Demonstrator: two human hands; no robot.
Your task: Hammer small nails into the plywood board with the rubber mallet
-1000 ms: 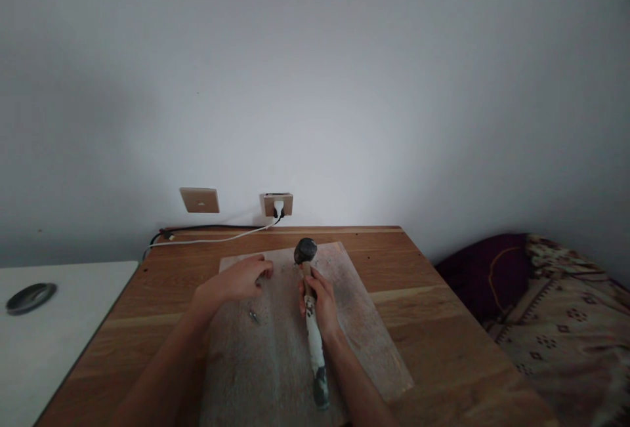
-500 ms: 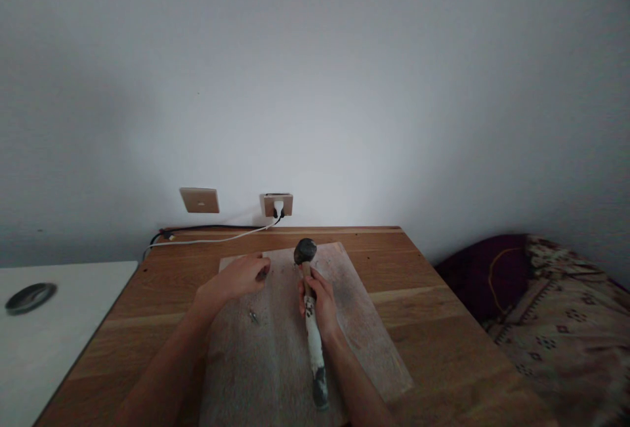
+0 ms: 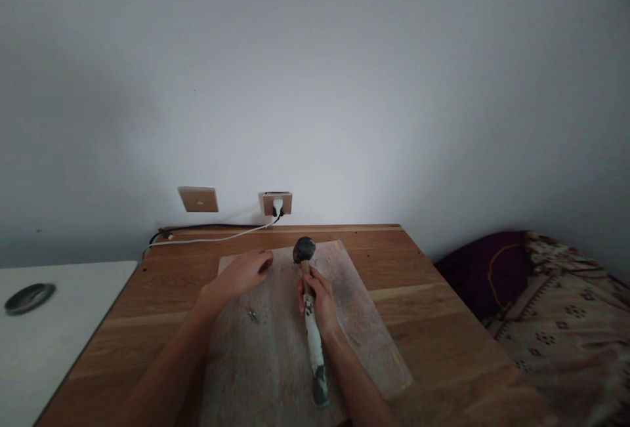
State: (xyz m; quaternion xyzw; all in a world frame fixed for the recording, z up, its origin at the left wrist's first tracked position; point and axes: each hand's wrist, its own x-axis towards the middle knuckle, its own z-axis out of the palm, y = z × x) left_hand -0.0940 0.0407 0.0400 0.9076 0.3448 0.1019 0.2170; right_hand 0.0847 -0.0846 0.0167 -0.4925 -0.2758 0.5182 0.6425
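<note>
My right hand (image 3: 319, 296) is closed around the upper handle of a hammer (image 3: 314, 335), just below its dark rounded head (image 3: 304, 250). The handle is pale near the head, white and flaking in the middle, and dark at the butt, which points toward me. My left hand (image 3: 247, 270) is over the far left part of a worn board (image 3: 246, 368), with its fingers curled down. What those fingers hold, if anything, is hidden. Near my left wrist, a small metal piece (image 3: 252, 315) rests on the board.
The board lies on a wooden table (image 3: 418, 322) against a wall. A socket (image 3: 277, 204) with a plug and cables is at the back. To the left stands a white surface (image 3: 59, 348) with a dark oval object (image 3: 30, 298); patterned fabric (image 3: 566, 322) is at right.
My left hand's fingers have shifted slightly, and the dark spot between them shows less. The hammer stays in my right hand in nearly the same place.
</note>
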